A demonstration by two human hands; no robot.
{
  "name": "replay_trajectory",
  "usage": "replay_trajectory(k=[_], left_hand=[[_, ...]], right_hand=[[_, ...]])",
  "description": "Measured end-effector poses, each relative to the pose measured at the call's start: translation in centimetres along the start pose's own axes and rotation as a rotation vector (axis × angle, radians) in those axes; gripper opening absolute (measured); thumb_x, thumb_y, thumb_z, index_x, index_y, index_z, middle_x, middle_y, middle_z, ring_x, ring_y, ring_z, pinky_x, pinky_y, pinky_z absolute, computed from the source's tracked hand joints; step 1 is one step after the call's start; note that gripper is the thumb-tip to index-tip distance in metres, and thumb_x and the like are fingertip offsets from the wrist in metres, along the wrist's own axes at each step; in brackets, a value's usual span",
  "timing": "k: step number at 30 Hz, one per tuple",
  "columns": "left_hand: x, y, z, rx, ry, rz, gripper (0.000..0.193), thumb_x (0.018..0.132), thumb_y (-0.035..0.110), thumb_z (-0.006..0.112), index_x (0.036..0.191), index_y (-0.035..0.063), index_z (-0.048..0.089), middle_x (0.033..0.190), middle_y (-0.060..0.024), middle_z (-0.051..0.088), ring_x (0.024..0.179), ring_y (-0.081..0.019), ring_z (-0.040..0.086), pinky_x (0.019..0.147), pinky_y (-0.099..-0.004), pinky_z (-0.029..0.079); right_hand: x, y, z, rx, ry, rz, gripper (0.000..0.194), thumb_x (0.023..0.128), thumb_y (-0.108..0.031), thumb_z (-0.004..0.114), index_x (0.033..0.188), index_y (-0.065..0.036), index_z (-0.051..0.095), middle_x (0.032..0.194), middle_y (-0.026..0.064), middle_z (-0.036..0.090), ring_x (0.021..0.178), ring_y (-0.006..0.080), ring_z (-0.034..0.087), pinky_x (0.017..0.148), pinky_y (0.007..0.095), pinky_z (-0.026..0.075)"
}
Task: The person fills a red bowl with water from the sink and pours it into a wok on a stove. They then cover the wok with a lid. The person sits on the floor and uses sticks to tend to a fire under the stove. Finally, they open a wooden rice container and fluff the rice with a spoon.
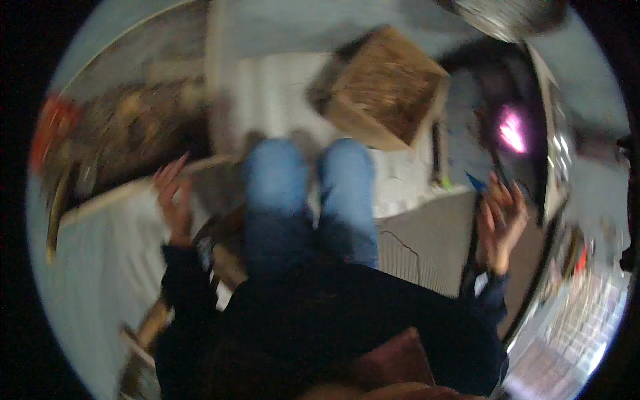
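Note:
My left hand (174, 200) is raised at the left, fingers apart, with nothing visible in it. It hovers near the pale rim of a large bin or tray (107, 200) full of dark, blurred pieces. Over on the right, my right hand (502, 217) holds a small pointed blue piece (476, 182) at its fingertips; blur hides what it is. Beyond that hand a bright pink-white glow (512, 131) shows inside a dark recess. Between the hands are my knees in blue jeans (310, 185). A square, box-like wooden container (430, 122) with a brown interior sits beyond them, turned cornerwise.
White ribbed sheeting (285, 90) lies beneath the box. A thin dark cord (402, 242) crosses a grey ribbed surface (440, 245) right of my legs. An orange-red object (52, 132) stands at the far left. A round metallic object (492, 20) is at the top right.

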State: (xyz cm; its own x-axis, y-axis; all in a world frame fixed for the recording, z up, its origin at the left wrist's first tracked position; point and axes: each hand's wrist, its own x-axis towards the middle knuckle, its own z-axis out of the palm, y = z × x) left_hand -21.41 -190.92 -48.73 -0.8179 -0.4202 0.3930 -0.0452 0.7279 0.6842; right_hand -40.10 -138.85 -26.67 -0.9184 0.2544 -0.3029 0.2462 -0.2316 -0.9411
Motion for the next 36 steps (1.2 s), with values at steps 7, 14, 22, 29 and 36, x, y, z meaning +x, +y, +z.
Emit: replay_trajectory(k=[7,14,22,29,36], left_hand=[[-0.9,-1.2,-0.8,-0.040,0.134,0.038,0.009,0.080,0.007,0.063,0.072,0.0087,0.064,0.116,-0.0036,0.069,0.112,-0.0211,0.059,0.104,-0.0422,0.034],[-0.9,-1.2,-1.0,-0.098,0.179,0.020,0.012,0.077,0.004,0.065,0.068,0.0109,0.064,0.118,-0.0011,0.068,0.114,-0.0191,0.058,0.104,-0.0406,0.033],[-0.8,-1.8,-0.9,-0.114,0.192,0.042,0.012,0.076,0.003,0.065,0.066,0.0101,0.064,0.116,-0.0018,0.069,0.111,-0.0190,0.060,0.101,-0.0400,0.034],[-0.7,-1.7,-0.8,-0.124,0.189,0.010,0.014,0.077,0.001,0.062,0.064,0.0065,0.060,0.113,-0.0034,0.070,0.107,-0.0197,0.061,0.102,-0.0398,0.034],[-0.7,-1.2,-0.9,-0.127,0.231,0.023,0.013,0.076,0.001,0.063,0.064,0.0061,0.061,0.113,-0.0031,0.070,0.107,-0.0196,0.061,0.102,-0.0393,0.035]], right_hand=[[-6.6,0.0,10.8,0.036,-0.938,0.284,0.054,0.100,-0.034,0.039,0.127,0.013,0.038,0.067,0.0111,0.057,0.032,0.0100,0.036,0.024,0.0245,0.035],[-5.4,4.9,26.5,-0.731,-1.183,0.170,0.053,0.100,-0.038,0.036,0.125,0.006,0.049,0.063,0.0028,0.049,0.038,0.0090,0.036,0.034,0.0213,0.035],[-5.1,16.6,45.1,-1.633,-1.639,-0.088,0.046,0.091,-0.042,0.050,0.090,0.004,0.059,0.065,0.0065,0.050,0.051,0.0153,0.051,0.044,0.0301,0.044],[-6.5,22.4,47.5,-1.797,-1.784,-0.174,0.035,0.078,-0.027,0.059,0.065,0.006,0.056,0.059,0.0122,0.054,0.044,0.0233,0.053,0.037,0.0361,0.040],[-6.2,13.7,42.7,-1.671,-1.785,-0.228,0.029,0.071,-0.007,0.058,0.097,0.007,0.063,0.069,0.0138,0.060,0.058,0.0170,0.057,0.050,0.0329,0.043]])
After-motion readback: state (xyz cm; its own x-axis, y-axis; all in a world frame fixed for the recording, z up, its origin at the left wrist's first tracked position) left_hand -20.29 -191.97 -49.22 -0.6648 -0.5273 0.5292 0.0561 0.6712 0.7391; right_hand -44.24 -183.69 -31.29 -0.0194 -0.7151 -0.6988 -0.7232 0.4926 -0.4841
